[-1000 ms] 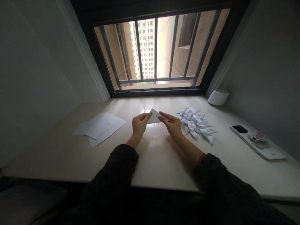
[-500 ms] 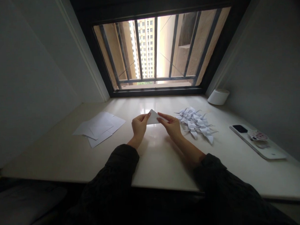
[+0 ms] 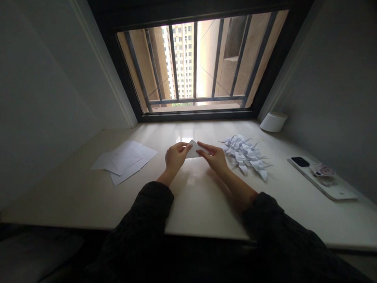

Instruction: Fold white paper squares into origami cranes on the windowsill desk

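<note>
Between my two hands is a small piece of folded white paper (image 3: 193,151), its pointed corner upward, held just above the sill. My left hand (image 3: 176,156) pinches its left side between thumb and fingers. On the right side, my right hand (image 3: 216,158) grips it the same way, thumb below and index finger along the upper edge. The paper's outer ends are hidden by my fingers. To the right of my right hand lies a cluster of folded white paper cranes (image 3: 244,154).
Several loose white paper sheets (image 3: 127,158) overlap on the left of the pale sill (image 3: 197,211). At the right lie a white phone (image 3: 338,188) with a cartoon grip and, farther back, a white cylindrical object (image 3: 273,122). A barred window (image 3: 196,115) closes the back.
My left thumb and fingers have shifted slightly right along the paper, covering more of its left side. The paper sits slightly lower. Both hands keep their hold.
</note>
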